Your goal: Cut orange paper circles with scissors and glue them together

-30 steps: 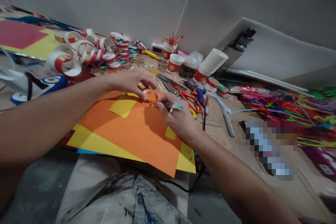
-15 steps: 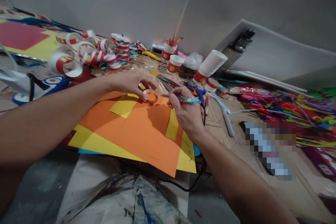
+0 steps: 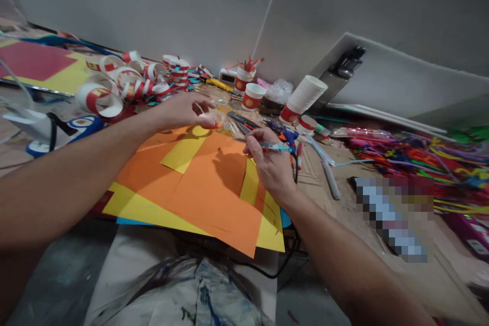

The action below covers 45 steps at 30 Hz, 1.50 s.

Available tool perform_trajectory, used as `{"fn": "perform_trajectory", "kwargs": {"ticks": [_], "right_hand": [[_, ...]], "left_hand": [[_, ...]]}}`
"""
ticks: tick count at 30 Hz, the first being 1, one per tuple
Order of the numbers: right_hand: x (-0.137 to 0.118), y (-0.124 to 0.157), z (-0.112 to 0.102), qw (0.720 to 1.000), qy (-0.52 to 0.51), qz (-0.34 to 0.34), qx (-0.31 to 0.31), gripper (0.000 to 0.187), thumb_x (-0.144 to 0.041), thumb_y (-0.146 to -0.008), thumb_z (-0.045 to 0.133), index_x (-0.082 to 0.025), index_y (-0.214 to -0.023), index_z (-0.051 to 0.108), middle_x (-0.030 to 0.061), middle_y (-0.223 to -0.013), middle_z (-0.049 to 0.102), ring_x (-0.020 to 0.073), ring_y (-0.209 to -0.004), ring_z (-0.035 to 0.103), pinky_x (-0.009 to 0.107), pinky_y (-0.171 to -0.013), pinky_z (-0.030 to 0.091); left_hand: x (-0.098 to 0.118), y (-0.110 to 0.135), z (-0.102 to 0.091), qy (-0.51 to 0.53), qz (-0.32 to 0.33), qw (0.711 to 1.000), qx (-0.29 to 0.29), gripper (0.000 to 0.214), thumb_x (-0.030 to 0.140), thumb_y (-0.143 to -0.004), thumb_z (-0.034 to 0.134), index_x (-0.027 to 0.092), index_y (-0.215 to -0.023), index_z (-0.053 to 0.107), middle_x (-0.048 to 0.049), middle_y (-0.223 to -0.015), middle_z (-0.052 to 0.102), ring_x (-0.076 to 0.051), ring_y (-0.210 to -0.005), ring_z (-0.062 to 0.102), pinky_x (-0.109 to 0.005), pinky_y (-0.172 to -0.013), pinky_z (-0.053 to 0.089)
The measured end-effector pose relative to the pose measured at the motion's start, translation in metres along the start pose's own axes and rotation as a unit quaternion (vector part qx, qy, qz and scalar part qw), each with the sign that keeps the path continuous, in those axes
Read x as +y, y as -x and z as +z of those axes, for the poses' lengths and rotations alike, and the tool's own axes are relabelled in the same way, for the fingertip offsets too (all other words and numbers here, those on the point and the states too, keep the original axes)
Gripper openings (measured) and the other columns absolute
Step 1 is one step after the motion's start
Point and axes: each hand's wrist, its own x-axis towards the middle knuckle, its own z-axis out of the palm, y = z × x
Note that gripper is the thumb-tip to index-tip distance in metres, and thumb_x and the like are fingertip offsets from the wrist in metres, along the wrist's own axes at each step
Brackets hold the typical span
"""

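Observation:
My left hand (image 3: pixel 189 111) is above the far edge of the orange sheet (image 3: pixel 217 198), its fingers closed on a small white and red paper ring (image 3: pixel 210 122), which looks like a band cut from a paper cup. The fingers partly cover the ring. Over the sheet's right side, my right hand (image 3: pixel 270 165) grips a clear pen with a teal end (image 3: pixel 275 146), its tip pointing left. Two yellow paper strips lie on the orange sheet: one on the left (image 3: pixel 184 152), one near my right wrist (image 3: pixel 250 183). Yellow paper (image 3: pixel 148 209) shows beneath the orange.
Cut cup rings (image 3: pixel 103 99) are heaped at the back left. A tilted cup stack (image 3: pixel 303 99), a single cup (image 3: pixel 252 97) and a blue glue gun (image 3: pixel 288 135) lie beyond my right hand. Colourful pipe cleaners (image 3: pixel 412 158) cover the far right. A black cable (image 3: pixel 275 270) hangs in front.
My left hand has moved up and left with the paper ring, away from the pen tip and toward the sheet's far edge. My right hand stays almost where it was, still holding the pen.

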Motion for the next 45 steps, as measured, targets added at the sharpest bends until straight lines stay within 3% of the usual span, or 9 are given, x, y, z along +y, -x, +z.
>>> {"fn": "perform_trajectory", "kwargs": {"ticks": [6,10,13,17,26,32,37,41,45], "right_hand": [[-0.005,0.007,0.000,0.999,-0.020,0.005,-0.047,0.023,-0.041,-0.099,0.050,-0.023,-0.106,0.062,0.0006,-0.081,0.066,0.0138,-0.074,0.064,0.026,-0.069,0.047],[-0.023,0.020,0.000,0.987,0.095,-0.051,-0.119,0.017,-0.029,-0.100,0.048,-0.020,-0.100,0.063,0.0043,-0.090,0.070,0.0157,-0.080,0.064,0.027,-0.072,0.045],[-0.034,0.030,-0.001,0.964,0.162,-0.079,-0.197,0.014,-0.019,-0.097,0.046,-0.018,-0.100,0.060,0.0072,-0.092,0.070,0.0184,-0.083,0.065,0.028,-0.073,0.044],[-0.036,0.036,-0.004,0.935,0.213,-0.071,-0.276,0.017,-0.014,-0.093,0.045,-0.016,-0.105,0.057,0.0097,-0.093,0.068,0.0208,-0.084,0.064,0.029,-0.071,0.043],[-0.027,0.015,-0.013,0.937,0.241,-0.021,-0.253,0.019,-0.016,-0.094,0.047,-0.019,-0.104,0.062,0.0088,-0.095,0.071,0.0204,-0.086,0.065,0.028,-0.071,0.041],[-0.023,-0.002,-0.007,0.970,0.190,-0.044,-0.143,0.018,-0.025,-0.096,0.048,-0.019,-0.092,0.064,0.0040,-0.081,0.069,0.0161,-0.073,0.062,0.027,-0.068,0.041],[0.000,-0.002,0.003,0.987,0.116,-0.072,-0.086,0.020,-0.029,-0.098,0.047,-0.019,-0.093,0.063,0.0021,-0.081,0.067,0.0136,-0.072,0.060,0.024,-0.068,0.042],[0.008,0.003,0.006,0.985,0.102,-0.079,-0.112,0.018,-0.025,-0.097,0.047,-0.018,-0.093,0.062,0.0024,-0.082,0.067,0.0135,-0.073,0.059,0.024,-0.069,0.041],[0.006,0.003,0.005,0.985,0.094,-0.081,-0.122,0.019,-0.025,-0.097,0.045,-0.018,-0.093,0.062,0.0021,-0.081,0.066,0.0134,-0.074,0.059,0.024,-0.070,0.041]], "left_hand": [[-0.018,-0.007,0.016,-0.096,0.050,0.994,0.020,0.057,0.053,-0.069,0.078,0.019,-0.114,0.072,-0.0093,-0.100,0.071,-0.024,-0.092,0.064,-0.035,-0.084,0.049],[-0.014,-0.002,0.017,-0.085,0.169,0.974,0.125,0.030,0.044,-0.082,0.070,0.019,-0.098,0.075,-0.0107,-0.108,0.068,-0.025,-0.108,0.060,-0.039,-0.098,0.044],[-0.005,0.004,0.016,-0.032,0.283,0.958,0.028,0.021,0.035,-0.092,0.059,0.022,-0.095,0.075,-0.0079,-0.100,0.073,-0.020,-0.099,0.064,-0.034,-0.093,0.046],[0.001,0.009,0.018,-0.056,0.336,0.930,-0.141,0.018,0.029,-0.092,0.060,0.022,-0.098,0.075,-0.0075,-0.098,0.076,-0.017,-0.092,0.066,-0.029,-0.086,0.046],[0.013,0.020,0.013,-0.133,0.294,0.937,-0.137,0.018,0.030,-0.089,0.062,0.022,-0.093,0.077,-0.0045,-0.089,0.076,-0.017,-0.085,0.066,-0.027,-0.078,0.045],[-0.008,0.007,-0.003,-0.123,0.171,0.978,0.004,0.048,0.047,-0.090,0.055,0.019,-0.128,0.065,-0.0110,-0.139,0.062,-0.025,-0.132,0.052,-0.037,-0.111,0.036],[-0.027,-0.003,0.001,-0.146,0.130,0.975,-0.103,0.064,0.052,-0.095,0.044,0.019,-0.149,0.045,-0.0103,-0.159,0.040,-0.025,-0.146,0.037,-0.037,-0.118,0.026],[-0.028,-0.005,0.006,-0.146,0.117,0.971,-0.148,0.061,0.048,-0.097,0.041,0.019,-0.151,0.042,-0.0093,-0.159,0.041,-0.022,-0.144,0.039,-0.033,-0.117,0.029],[-0.028,-0.006,0.005,-0.138,0.107,0.975,-0.138,0.063,0.047,-0.094,0.047,0.020,-0.150,0.044,-0.0105,-0.156,0.046,-0.023,-0.139,0.045,-0.033,-0.114,0.034]]}}
